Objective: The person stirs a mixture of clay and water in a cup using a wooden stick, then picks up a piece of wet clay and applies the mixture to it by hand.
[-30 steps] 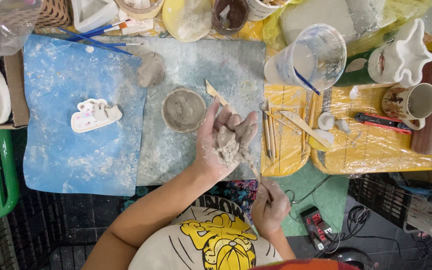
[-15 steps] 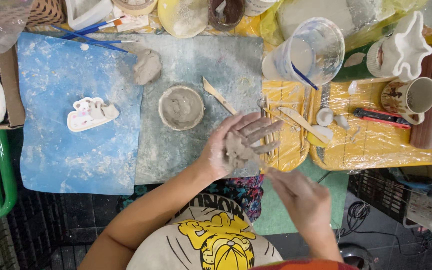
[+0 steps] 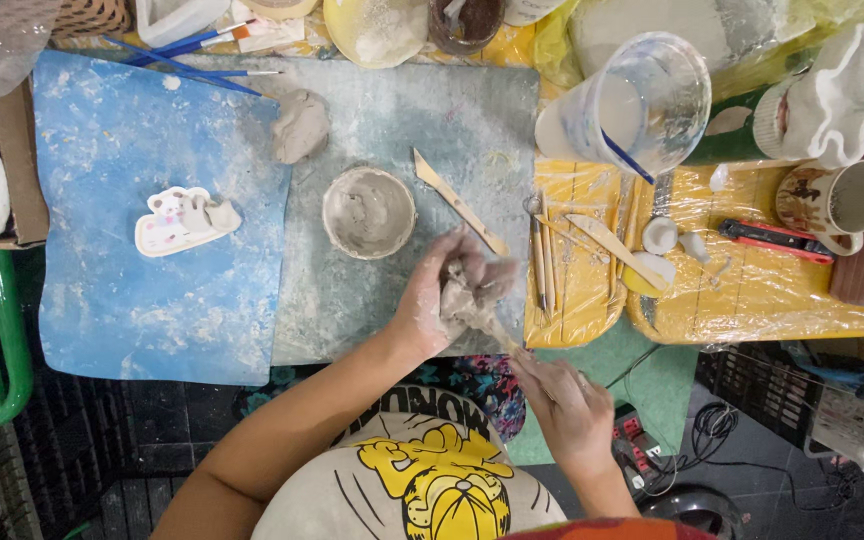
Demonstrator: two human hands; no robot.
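My left hand (image 3: pixel 432 305) is cupped partly closed around a small lump of wet grey clay (image 3: pixel 464 298), holding it just above the near edge of the grey-dusted work mat (image 3: pixel 402 130). My right hand (image 3: pixel 564 405) is closed in a pencil grip on a thin wooden modelling tool (image 3: pixel 508 345), with its tip touching the lower right side of the clay lump.

Change from half a second ago: the right hand was then below the lump and apart from it; the tool is now in contact with it. The left hand has closed further over the lump and turned it toward the tool. Judged from this, the shaping of the piece has gone from positioning to active tool work.

Surroundings:
- A small round grey clay bowl (image 3: pixel 368 211) stands on the mat, near the left hand but apart from it.
- A flat wooden clay knife (image 3: pixel 457 201) lies diagonally just right of the bowl.
- A spare mound of grey clay (image 3: pixel 299 126) sits at the far side of the mat.
- A white glazed animal-shaped dish (image 3: pixel 184 221) rests on the blue cloth (image 3: pixel 152 310), well apart from both hands.
- A clear plastic water cup (image 3: pixel 642 100) stands on the surface at the far right
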